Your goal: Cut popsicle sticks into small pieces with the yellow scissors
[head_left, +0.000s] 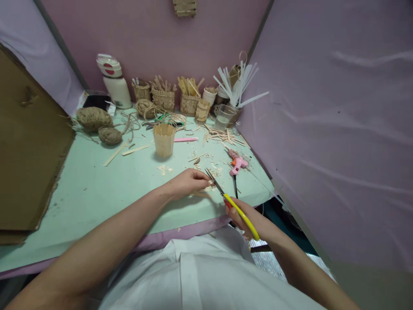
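Observation:
My right hand point(238, 215) is closed round the yellow-handled scissors point(240, 213), whose blades point up and left. Just left of the blades, my left hand point(192, 181) pinches a small pale piece of wood point(211, 183), mostly hidden by the fingers. A pale wooden strip point(200, 194) lies under that hand near the table's front edge. Beyond the hands stands a small cup of upright wooden slats point(164, 141). Wood scraps point(165, 170) are scattered around it and beside my fingers.
A pink glue gun point(238, 165) lies at the right with its cord toward me. Twine balls point(94, 119), a white bottle point(116, 84), stick-filled holders point(163, 99) and white glue sticks point(238, 84) line the back. Cardboard point(29, 142) stands at the left.

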A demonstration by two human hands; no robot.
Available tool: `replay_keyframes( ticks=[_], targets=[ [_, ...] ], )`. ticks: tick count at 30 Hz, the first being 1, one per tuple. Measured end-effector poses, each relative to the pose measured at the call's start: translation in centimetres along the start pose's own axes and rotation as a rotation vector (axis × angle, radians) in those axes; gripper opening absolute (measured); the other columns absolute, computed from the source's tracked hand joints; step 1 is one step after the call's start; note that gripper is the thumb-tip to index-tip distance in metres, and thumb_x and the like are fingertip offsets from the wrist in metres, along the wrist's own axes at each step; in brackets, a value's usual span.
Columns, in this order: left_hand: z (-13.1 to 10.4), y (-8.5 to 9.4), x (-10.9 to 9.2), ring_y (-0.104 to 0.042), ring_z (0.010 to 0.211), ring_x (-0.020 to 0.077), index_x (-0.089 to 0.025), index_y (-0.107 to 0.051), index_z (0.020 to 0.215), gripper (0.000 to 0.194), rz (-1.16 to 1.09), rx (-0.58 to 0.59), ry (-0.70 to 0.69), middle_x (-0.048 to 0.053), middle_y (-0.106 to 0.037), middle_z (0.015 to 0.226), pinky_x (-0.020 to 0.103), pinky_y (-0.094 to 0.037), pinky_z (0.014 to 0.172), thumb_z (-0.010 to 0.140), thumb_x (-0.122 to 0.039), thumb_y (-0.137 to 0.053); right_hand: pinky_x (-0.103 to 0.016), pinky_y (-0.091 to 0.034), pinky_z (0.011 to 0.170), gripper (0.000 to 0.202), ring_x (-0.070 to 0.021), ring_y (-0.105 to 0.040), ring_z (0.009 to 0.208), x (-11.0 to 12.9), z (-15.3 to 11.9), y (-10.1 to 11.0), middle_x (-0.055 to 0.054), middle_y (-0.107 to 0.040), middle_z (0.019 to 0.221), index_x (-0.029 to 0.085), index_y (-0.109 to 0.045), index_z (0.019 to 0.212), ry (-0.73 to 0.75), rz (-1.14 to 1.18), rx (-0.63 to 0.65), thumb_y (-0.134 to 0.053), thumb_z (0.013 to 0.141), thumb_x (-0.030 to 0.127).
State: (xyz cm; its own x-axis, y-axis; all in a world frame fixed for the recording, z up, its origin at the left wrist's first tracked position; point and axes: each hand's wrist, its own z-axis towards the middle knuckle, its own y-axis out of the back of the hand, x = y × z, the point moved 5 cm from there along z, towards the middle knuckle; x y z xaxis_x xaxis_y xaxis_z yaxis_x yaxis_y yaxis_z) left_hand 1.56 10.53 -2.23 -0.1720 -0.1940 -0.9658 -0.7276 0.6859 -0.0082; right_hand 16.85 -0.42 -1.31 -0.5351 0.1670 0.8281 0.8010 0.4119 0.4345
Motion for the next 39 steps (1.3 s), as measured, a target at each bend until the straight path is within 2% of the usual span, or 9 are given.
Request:
replay_keyframes(
  ticks=[10, 17, 19, 24, 28, 35, 39],
  targets=[
    [0.1, 0.1, 0.2, -0.036, 0.051, 0.0074, -0.013, -0.073, 0.079, 0.030, 0.017, 0.009, 0.002, -0.002, -0.052, 0.057, 0.022, -0.025, 0.048, 0.070, -0.041, -0.068, -0.020, -0.028, 0.046, 0.045, -0.0083, -0.031, 0.055, -0.1, 0.1, 0.1, 0.006, -0.034, 0.065, 0.021, -0.037, 0.076, -0.016, 0.016, -0.006, -0.040, 0.089, 0.064],
    [0.0, 0.0, 0.1, -0.036, 0.051, 0.0074, -0.012, -0.073, 0.077, 0.034, 0.030, 0.018, -0.003, -0.001, -0.053, 0.057, 0.022, -0.023, 0.047, 0.068, -0.044, -0.070, -0.019, -0.026, 0.042, 0.047, -0.0078, -0.030, 0.051, -0.5, 0.0, 0.3, 0.006, -0.033, 0.062, 0.020, -0.039, 0.077, -0.060, 0.027, -0.032, -0.041, 0.088, 0.066],
    [0.1, 0.2, 0.1, -0.040, 0.054, 0.0083, -0.011, -0.073, 0.080, 0.037, 0.005, -0.021, -0.026, 0.001, -0.056, 0.062, 0.022, -0.026, 0.049, 0.067, -0.047, -0.071, -0.020, -0.026, 0.041, 0.049, -0.0079, -0.030, 0.050, -0.9, 0.2, 0.4, 0.006, -0.033, 0.061, 0.021, -0.039, 0.079, -0.057, 0.053, -0.053, -0.038, 0.088, 0.068],
    [0.4, 1.5, -0.3, -0.047, 0.063, 0.0104, -0.013, -0.072, 0.079, 0.034, -0.081, -0.214, -0.207, 0.000, -0.057, 0.064, 0.024, -0.037, 0.062, 0.067, -0.045, -0.073, -0.021, -0.027, 0.043, 0.054, -0.0088, -0.029, 0.050, -1.6, 0.9, 0.4, 0.007, -0.033, 0.061, 0.021, -0.041, 0.082, 0.010, 0.114, -0.102, -0.038, 0.084, 0.074],
    [0.4, 2.1, -0.4, -0.046, 0.062, 0.0105, -0.014, -0.072, 0.079, 0.031, -0.100, -0.316, -0.239, -0.002, -0.055, 0.061, 0.025, -0.037, 0.063, 0.068, -0.042, -0.073, -0.022, -0.025, 0.044, 0.057, -0.0090, -0.026, 0.052, -1.9, 1.2, 0.2, 0.006, -0.031, 0.065, 0.020, -0.042, 0.083, 0.038, 0.140, -0.121, -0.032, 0.085, 0.076],
    [0.5, 2.4, -0.5, -0.049, 0.061, 0.0108, -0.014, -0.070, 0.078, 0.026, -0.138, -0.353, -0.263, -0.001, -0.058, 0.061, 0.025, -0.040, 0.065, 0.069, -0.038, -0.073, -0.022, -0.023, 0.044, 0.054, -0.0087, -0.023, 0.053, -2.4, 1.5, -0.2, 0.005, -0.032, 0.067, 0.021, -0.042, 0.083, 0.038, 0.158, -0.138, -0.034, 0.087, 0.074],
    [0.4, 2.6, -0.5, -0.050, 0.060, 0.0110, -0.014, -0.068, 0.074, 0.026, -0.144, -0.379, -0.263, -0.001, -0.058, 0.059, 0.025, -0.040, 0.063, 0.068, -0.039, -0.074, -0.021, -0.023, 0.044, 0.056, -0.0085, -0.024, 0.053, -1.8, 1.5, -0.4, 0.005, -0.033, 0.066, 0.021, -0.040, 0.082, 0.017, 0.170, -0.128, -0.033, 0.086, 0.076]
  ],
)
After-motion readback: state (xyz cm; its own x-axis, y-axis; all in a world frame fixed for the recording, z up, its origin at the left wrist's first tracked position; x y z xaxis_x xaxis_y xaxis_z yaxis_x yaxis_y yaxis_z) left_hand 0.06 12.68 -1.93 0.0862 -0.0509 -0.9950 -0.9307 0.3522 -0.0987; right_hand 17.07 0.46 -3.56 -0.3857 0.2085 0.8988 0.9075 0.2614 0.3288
